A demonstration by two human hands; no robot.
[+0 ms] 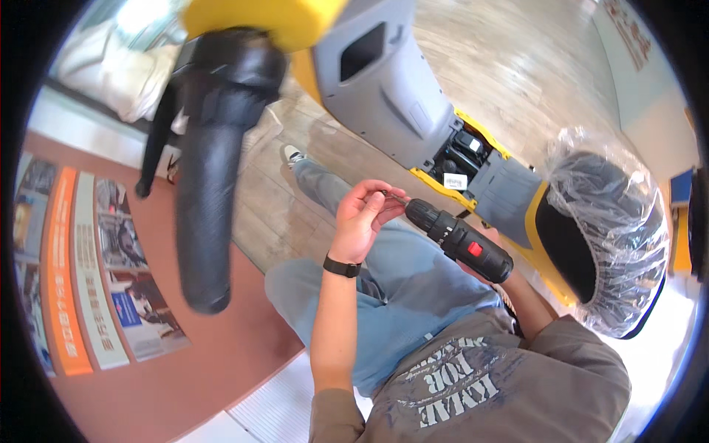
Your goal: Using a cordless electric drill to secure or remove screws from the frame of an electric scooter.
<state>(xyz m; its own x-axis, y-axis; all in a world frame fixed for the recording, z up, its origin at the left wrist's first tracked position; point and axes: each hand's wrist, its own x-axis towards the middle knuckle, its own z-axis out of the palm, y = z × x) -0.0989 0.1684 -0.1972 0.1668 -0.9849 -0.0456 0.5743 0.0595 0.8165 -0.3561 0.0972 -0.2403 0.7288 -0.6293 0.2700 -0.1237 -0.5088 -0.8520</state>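
My left hand [363, 214] pinches at the tip of a slim metal bit [396, 198], where a small dark piece shows between the fingertips, too small to name. The bit sticks out of a black cordless drill [443, 230] with a red switch. My right hand [480, 272], mostly hidden beneath the drill's body, grips it. Just above and beyond the drill, an open compartment [461, 151] in the grey and yellow scooter [388, 111] shows dark parts inside and a white label.
A large black handlebar grip with a lever [210, 221] hangs at the upper left. The plastic-covered seat [617, 236] is at the right. A brown board with printed panels [221, 354] lies at the left. My legs [310, 288] are below, over the wood floor [539, 66].
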